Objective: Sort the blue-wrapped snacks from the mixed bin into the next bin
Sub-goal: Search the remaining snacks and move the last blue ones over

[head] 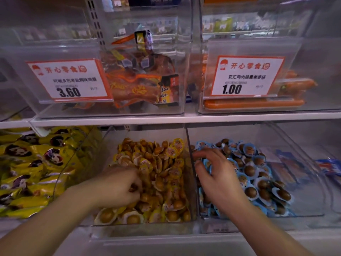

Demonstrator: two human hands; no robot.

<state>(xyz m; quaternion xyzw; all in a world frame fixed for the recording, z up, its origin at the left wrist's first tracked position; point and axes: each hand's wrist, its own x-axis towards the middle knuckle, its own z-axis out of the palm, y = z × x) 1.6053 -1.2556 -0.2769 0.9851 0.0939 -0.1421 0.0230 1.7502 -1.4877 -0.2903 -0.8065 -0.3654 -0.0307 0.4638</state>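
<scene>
Head view: nearest, the left hand (120, 185) sits in the clear bin of yellow-wrapped snacks (162, 174), fingers curled down around a brown piece. Just beside it, the right hand (219, 174) lies in the next bin (313, 182), fingers spread and bent over the blue-wrapped snacks (258, 174). Farther up, price tags (247, 75) front the upper shelf bins

Yellow packets (27, 163) left; price tags (69, 81) above; sausages (254, 103), probably.
</scene>
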